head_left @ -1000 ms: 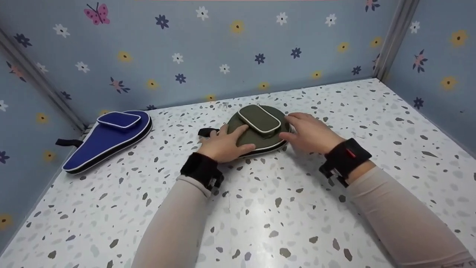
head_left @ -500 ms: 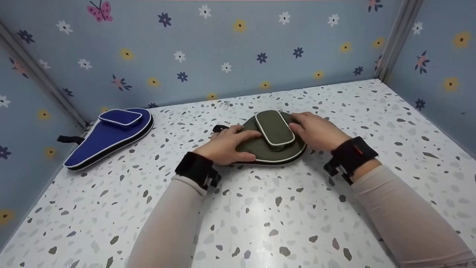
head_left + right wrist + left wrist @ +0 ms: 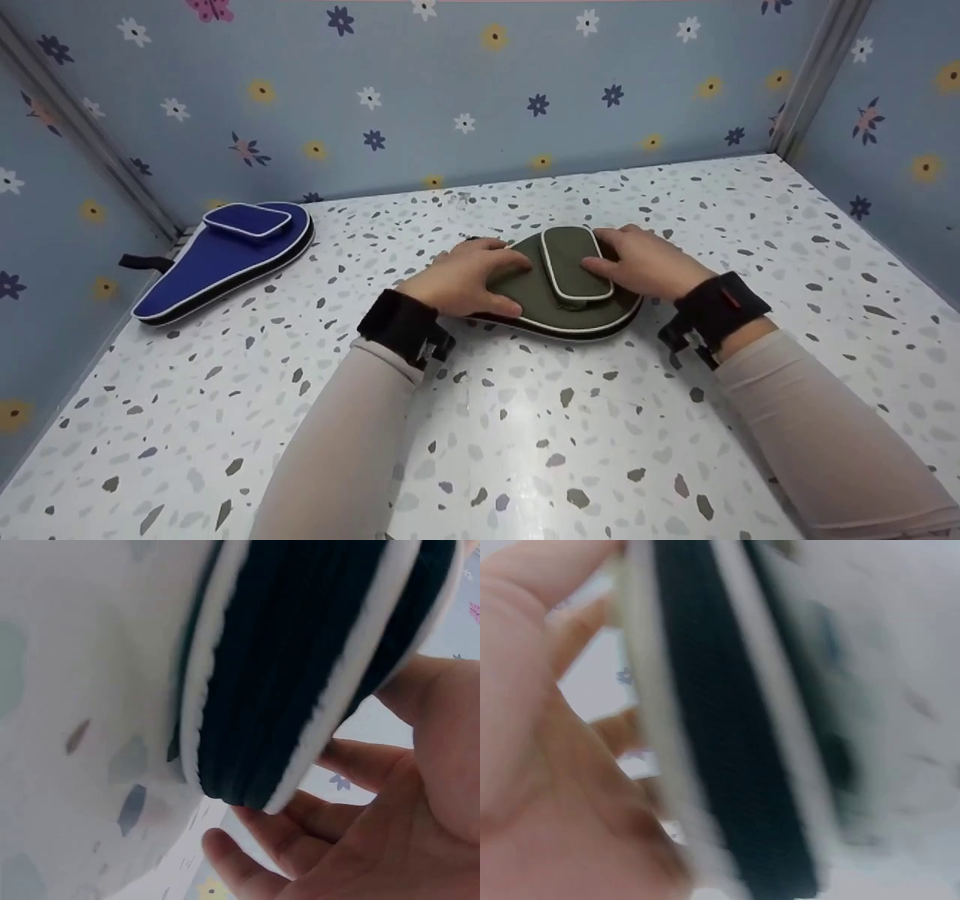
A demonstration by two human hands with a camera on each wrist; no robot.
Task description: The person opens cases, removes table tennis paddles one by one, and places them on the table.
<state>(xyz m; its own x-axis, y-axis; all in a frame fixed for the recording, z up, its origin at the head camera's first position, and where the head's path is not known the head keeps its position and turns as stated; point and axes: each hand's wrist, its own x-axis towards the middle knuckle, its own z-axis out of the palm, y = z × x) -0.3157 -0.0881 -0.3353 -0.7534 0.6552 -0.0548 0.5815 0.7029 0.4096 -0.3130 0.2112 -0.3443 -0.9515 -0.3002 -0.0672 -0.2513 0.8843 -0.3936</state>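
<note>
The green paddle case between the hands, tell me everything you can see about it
The olive-green paddle case is a rounded fabric cover with white piping, a black side band and a raised oblong pocket on top. It lies flat on the speckled white table. The left hand rests on its left part, thumb at the edge; the right hand lies over its right side, fingers touching the pocket. Its handle end is hidden.

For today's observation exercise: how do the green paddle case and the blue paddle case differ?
The green paddle case is olive and lies mid-table under both hands, left hand and right hand; the blue paddle case lies untouched near the left wall. Both share a teardrop shape, white piping, a black side band and a raised pocket.
</note>
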